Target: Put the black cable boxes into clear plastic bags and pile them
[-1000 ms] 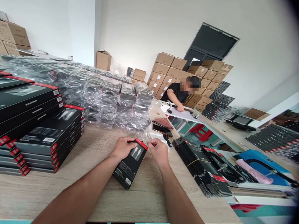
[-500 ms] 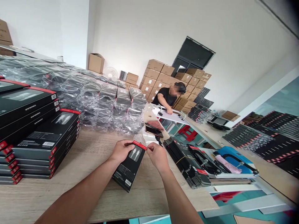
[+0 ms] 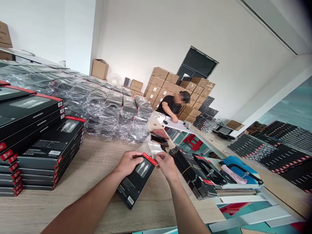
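Observation:
Above the wooden table I hold a slim black cable box (image 3: 135,182) with a red top edge and a window showing two white cable plugs. It is tilted, its top leaning to the right. My left hand (image 3: 128,163) is closed on the upper left side, thumb on the front face. At the upper right corner, my right hand (image 3: 165,165) pinches the red edge between thumb and fingers. Whatever lies behind the box and under the curled fingers is hidden.
Stacks of black boxes (image 3: 56,146) stand at left. Behind are plastic-wrapped bundles (image 3: 117,110). To the right lie flat black sleeves (image 3: 192,169) under a yellow band, a phone (image 3: 159,139) and a blue case (image 3: 240,165). A co-worker (image 3: 170,105) leans over another table.
The cable box has tilted further to the right, its bottom end shifting left. My right hand has closed in on its upper right corner. The whole view has shifted slightly.

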A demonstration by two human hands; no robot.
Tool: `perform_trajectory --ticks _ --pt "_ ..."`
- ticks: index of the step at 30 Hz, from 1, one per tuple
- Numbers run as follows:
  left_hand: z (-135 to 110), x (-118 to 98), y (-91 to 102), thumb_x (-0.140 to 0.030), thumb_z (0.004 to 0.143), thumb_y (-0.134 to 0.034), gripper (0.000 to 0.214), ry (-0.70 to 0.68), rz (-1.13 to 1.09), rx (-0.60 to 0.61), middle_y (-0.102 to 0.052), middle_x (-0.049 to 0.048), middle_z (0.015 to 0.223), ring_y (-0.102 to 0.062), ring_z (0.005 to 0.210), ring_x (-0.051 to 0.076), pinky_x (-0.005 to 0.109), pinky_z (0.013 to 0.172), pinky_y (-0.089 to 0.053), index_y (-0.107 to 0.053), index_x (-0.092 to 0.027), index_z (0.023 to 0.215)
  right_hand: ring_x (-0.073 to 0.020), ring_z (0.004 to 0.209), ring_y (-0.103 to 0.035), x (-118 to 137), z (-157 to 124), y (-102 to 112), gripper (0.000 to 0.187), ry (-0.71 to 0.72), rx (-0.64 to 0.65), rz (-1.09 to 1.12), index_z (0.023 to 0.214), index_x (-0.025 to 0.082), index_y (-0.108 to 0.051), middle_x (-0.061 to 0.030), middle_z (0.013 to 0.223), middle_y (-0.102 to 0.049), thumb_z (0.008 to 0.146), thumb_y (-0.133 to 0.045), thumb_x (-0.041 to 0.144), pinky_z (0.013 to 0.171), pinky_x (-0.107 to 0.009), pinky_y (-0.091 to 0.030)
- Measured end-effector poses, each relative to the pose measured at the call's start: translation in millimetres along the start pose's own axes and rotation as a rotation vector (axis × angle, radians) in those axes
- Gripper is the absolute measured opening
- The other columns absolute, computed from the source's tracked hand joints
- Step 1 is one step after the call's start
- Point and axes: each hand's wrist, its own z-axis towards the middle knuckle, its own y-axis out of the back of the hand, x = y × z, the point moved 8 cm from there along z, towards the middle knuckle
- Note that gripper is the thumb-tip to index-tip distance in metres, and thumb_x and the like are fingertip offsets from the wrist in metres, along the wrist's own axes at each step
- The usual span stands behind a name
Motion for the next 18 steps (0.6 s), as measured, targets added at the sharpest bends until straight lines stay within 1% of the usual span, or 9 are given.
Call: perform_trajectory --ticks 3,5,7,9,11,12,13,15,18 --pt "-2.4 0.0 -4.4 -0.022 0.065 -0.071 0.032 0.000 0.019 0.041 -0.074 0.0085 0.097 -0.068 0.085 0.020 0.030 0.080 -0.051 -0.073 -0.015 0.097 -0.0127 0.044 -0.053 -3.6 1.9 -0.6 0.031 0.060 -0.003 -0.081 0.065 0.019 -0.053 0.0006 0.054 -0.058 0.067 -0.063 0.048 0.040 -0.022 -0.041" --pt "-3.2 0.3 -5.5 -0.022 0.066 -0.071 0.031 0.003 0.030 0.050 -0.074 0.0084 0.097 -0.067 0.087 0.021 0.031 0.081 -0.051 -0.073 -0.015 0.096 -0.0142 0.048 -0.056 -2.6 1.5 -0.4 0.030 0.111 -0.010 -0.081 0.067 0.019 -0.054 -0.0010 0.057 -0.061 0.068 -0.062 0.047 0.044 -0.023 -0.043" --pt "-3.3 1.0 -4.7 -0.021 0.066 -0.070 0.030 0.014 0.027 0.039 -0.074 0.0080 0.096 -0.068 0.084 0.020 0.031 0.080 -0.051 -0.074 -0.016 0.095 -0.0161 0.053 -0.059 -1.0 -0.2 1.8 0.030 0.129 -0.027 -0.055 0.072 0.019 -0.055 -0.0028 0.062 -0.064 0.069 -0.062 0.047 0.048 -0.025 -0.045" --pt "-3.1 1.7 -3.6 -0.020 0.066 -0.070 0.028 0.023 0.016 0.022 -0.074 0.0073 0.094 -0.068 0.081 0.019 0.031 0.078 -0.051 -0.074 -0.017 0.094 -0.0160 0.053 -0.058 3.4 -3.8 8.6 0.031 0.144 -0.096 -0.091 0.071 0.019 -0.055 -0.0028 0.061 -0.064 0.068 -0.063 0.049 0.048 -0.025 -0.045" --pt "-2.8 1.8 -3.0 -0.020 0.066 -0.071 0.027 0.023 0.008 0.011 -0.074 0.0066 0.093 -0.068 0.080 0.019 0.030 0.077 -0.051 -0.074 -0.017 0.093 -0.0147 0.051 -0.054 12.0 -9.4 15.9 0.033 0.187 -0.171 -0.150 0.065 0.019 -0.054 -0.0022 0.058 -0.061 0.067 -0.066 0.050 0.047 -0.025 -0.042" --pt "-2.6 1.7 -2.9 -0.020 0.066 -0.071 0.027 0.019 0.006 0.007 -0.074 0.0064 0.093 -0.068 0.080 0.018 0.030 0.077 -0.051 -0.074 -0.017 0.093 -0.0139 0.049 -0.052 16.0 -12.2 17.8 0.034 0.205 -0.186 -0.149 0.062 0.019 -0.054 -0.0017 0.056 -0.059 0.067 -0.067 0.050 0.047 -0.025 -0.041" --pt "-2.4 1.5 -2.9 -0.020 0.067 -0.070 0.027 0.013 0.003 0.005 -0.074 0.0064 0.093 -0.068 0.080 0.018 0.029 0.077 -0.051 -0.074 -0.017 0.093 -0.0131 0.048 -0.050 18.4 -14.4 18.1 0.035 0.208 -0.177 -0.118 0.062 0.019 -0.054 -0.0012 0.055 -0.058 0.067 -0.067 0.051 0.046 -0.024 -0.040" --pt "-1.6 1.2 -2.5 -0.020 0.067 -0.070 0.028 -0.002 -0.005 -0.001 -0.074 0.0067 0.094 -0.067 0.081 0.018 0.029 0.078 -0.051 -0.074 -0.016 0.094 -0.0119 0.045 -0.048 18.6 -17.1 15.5 0.037 0.167 -0.123 -0.011 0.064 0.018 -0.055 -0.0001 0.054 -0.056 0.067 -0.068 0.053 0.043 -0.024 -0.040" --pt "0.2 1.9 -0.7 -0.021 0.067 -0.071 0.029 -0.018 -0.024 -0.012 -0.074 0.0076 0.094 -0.067 0.081 0.018 0.029 0.078 -0.051 -0.073 -0.015 0.096 -0.0132 0.048 -0.051 15.5 -20.0 11.7 0.035 0.103 -0.084 0.068 0.069 0.018 -0.058 -0.0001 0.057 -0.058 0.067 -0.068 0.051 0.043 -0.024 -0.043"
